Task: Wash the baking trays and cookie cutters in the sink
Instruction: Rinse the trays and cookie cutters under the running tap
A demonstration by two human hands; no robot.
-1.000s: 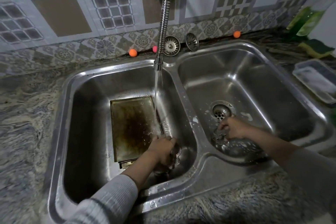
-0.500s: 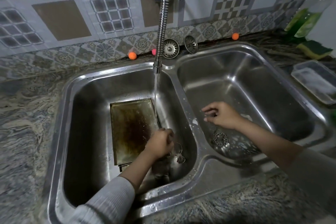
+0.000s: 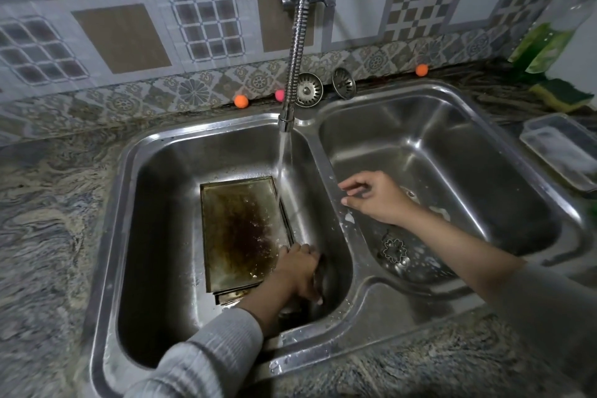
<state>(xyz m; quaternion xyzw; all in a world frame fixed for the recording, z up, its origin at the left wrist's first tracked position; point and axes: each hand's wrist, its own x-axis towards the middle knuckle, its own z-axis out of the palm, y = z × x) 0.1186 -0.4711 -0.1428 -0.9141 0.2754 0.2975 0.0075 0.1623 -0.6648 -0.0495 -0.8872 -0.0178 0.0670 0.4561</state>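
A stained baking tray (image 3: 240, 229) is lain in the double sink's (image 3: 326, 152) left basin under running water (image 3: 286, 165). Something unclear is clasped by the left hand (image 3: 298, 268) beside it. The right hand (image 3: 376, 197) is held loosely spread, empty, above a flower-shaped cookie cutter (image 3: 394, 250).

shiny steel, stained tin
glossy stainless sink (image 3: 365, 294), wet; baking tray (image 3: 239, 229) dull metal, browned and blotchy; ribbed chrome faucet hose (image 3: 298, 42); rough-patterned stone counter (image 3: 48, 220).

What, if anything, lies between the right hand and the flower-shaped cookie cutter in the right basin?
Nothing visible. The right hand hovers open above the right basin near the divider, and the flower-shaped metal cookie cutter lies uncovered on the basin floor below it, nearer the person. Only wet steel and soap flecks sit between them.
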